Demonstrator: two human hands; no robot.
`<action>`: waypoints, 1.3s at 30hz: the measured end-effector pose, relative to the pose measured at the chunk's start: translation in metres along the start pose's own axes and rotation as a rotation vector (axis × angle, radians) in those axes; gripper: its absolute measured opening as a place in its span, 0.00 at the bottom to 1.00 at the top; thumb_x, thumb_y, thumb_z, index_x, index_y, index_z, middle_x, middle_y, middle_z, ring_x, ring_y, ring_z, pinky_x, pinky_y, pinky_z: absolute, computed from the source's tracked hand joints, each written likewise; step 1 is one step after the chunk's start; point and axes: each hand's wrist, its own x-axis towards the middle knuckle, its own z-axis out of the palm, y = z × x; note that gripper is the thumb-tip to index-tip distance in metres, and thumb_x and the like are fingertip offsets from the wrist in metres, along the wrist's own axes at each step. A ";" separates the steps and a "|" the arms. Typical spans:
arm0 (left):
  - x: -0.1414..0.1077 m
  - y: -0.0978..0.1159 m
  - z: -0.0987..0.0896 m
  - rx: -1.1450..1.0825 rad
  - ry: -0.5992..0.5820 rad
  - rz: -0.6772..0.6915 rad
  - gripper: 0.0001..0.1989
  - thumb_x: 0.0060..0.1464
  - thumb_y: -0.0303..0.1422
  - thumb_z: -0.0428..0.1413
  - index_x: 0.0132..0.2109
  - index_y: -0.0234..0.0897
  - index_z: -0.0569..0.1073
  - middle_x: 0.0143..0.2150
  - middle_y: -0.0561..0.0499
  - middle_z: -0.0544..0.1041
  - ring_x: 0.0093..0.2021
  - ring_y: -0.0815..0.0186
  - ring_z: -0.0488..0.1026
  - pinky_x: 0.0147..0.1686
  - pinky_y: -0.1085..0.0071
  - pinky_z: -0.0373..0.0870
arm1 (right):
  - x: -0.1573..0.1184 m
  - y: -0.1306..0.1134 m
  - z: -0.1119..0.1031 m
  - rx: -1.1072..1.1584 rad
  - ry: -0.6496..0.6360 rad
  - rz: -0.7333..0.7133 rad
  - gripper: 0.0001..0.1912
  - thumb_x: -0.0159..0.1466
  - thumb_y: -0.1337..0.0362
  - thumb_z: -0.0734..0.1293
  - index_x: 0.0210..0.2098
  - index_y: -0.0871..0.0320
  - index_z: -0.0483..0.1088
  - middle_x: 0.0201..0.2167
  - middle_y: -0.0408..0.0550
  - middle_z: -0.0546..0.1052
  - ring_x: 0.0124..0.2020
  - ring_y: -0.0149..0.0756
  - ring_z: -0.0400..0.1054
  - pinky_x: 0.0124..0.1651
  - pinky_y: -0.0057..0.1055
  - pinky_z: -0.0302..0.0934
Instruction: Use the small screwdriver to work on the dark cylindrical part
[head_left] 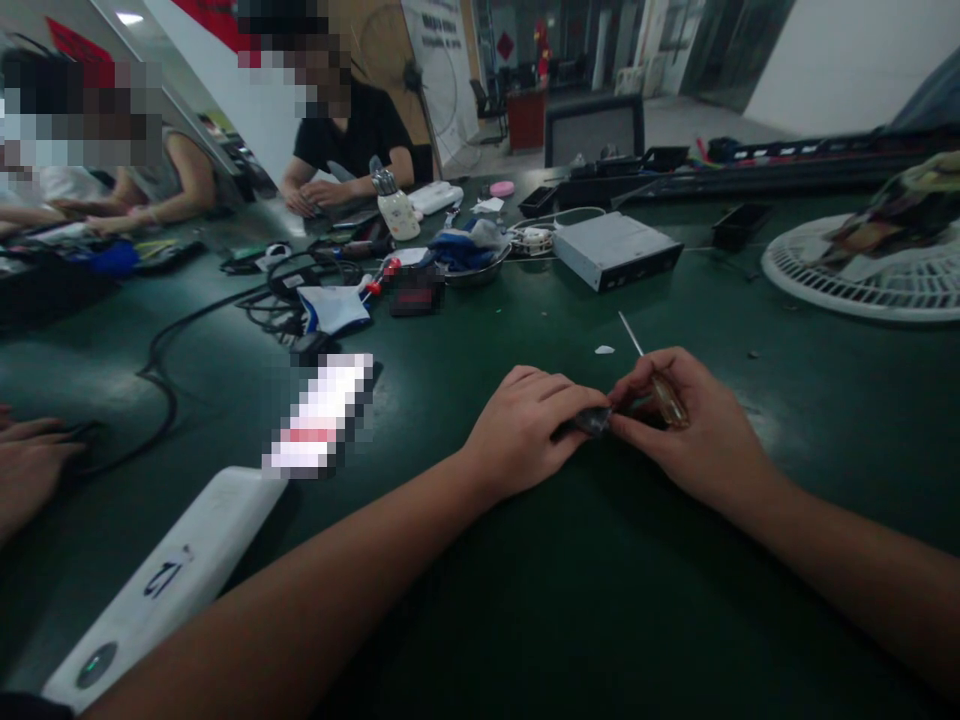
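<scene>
Your curled left hand and right hand pinch a small, dark, shiny piece, likely light and slippery; hold its edges. Your right also holds an amber-handled metal screwdriver.

Both forearms are bare, tapering toward equally bare wrists.

Left hand: grips small dark piece.
Right hand: holds screwdriver, fingertips at piece.
Grey box: beyond hands.
</scene>
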 end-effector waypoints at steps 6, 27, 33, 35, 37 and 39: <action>0.000 0.001 0.003 -0.018 0.099 -0.122 0.17 0.59 0.36 0.60 0.55 0.42 0.72 0.50 0.49 0.81 0.49 0.61 0.77 0.52 0.60 0.67 | 0.000 -0.005 0.000 -0.002 0.059 0.009 0.13 0.65 0.55 0.69 0.44 0.55 0.69 0.39 0.50 0.78 0.36 0.39 0.75 0.39 0.38 0.70; 0.001 0.000 0.002 0.023 0.178 -0.246 0.17 0.58 0.35 0.62 0.53 0.43 0.73 0.48 0.50 0.81 0.47 0.59 0.77 0.50 0.56 0.71 | -0.008 -0.010 -0.007 0.206 0.109 -0.086 0.24 0.72 0.49 0.56 0.35 0.52 0.79 0.33 0.50 0.80 0.33 0.40 0.73 0.35 0.39 0.66; 0.001 -0.001 0.002 0.014 0.191 -0.259 0.14 0.57 0.33 0.62 0.51 0.43 0.74 0.47 0.51 0.81 0.45 0.60 0.77 0.48 0.58 0.71 | -0.009 -0.009 -0.008 0.265 0.066 -0.123 0.25 0.73 0.50 0.56 0.32 0.52 0.78 0.29 0.49 0.79 0.33 0.41 0.73 0.37 0.40 0.66; 0.001 -0.001 0.002 0.008 0.179 -0.249 0.14 0.57 0.33 0.62 0.50 0.43 0.74 0.47 0.52 0.81 0.46 0.60 0.77 0.48 0.58 0.70 | -0.009 -0.008 -0.008 0.285 0.044 -0.150 0.24 0.73 0.50 0.56 0.33 0.52 0.78 0.30 0.49 0.79 0.33 0.41 0.73 0.37 0.40 0.65; 0.001 -0.001 0.001 0.004 0.165 -0.240 0.14 0.57 0.34 0.61 0.50 0.43 0.74 0.47 0.51 0.81 0.46 0.60 0.77 0.49 0.57 0.70 | -0.010 -0.009 -0.009 0.287 0.031 -0.162 0.24 0.73 0.50 0.56 0.34 0.52 0.78 0.32 0.50 0.79 0.34 0.41 0.73 0.37 0.40 0.65; 0.001 -0.001 0.001 0.004 0.159 -0.237 0.14 0.57 0.34 0.61 0.50 0.42 0.73 0.47 0.51 0.81 0.47 0.60 0.77 0.49 0.57 0.69 | -0.009 -0.011 -0.008 0.256 0.051 -0.158 0.23 0.73 0.52 0.56 0.34 0.52 0.78 0.33 0.49 0.80 0.35 0.41 0.73 0.38 0.40 0.65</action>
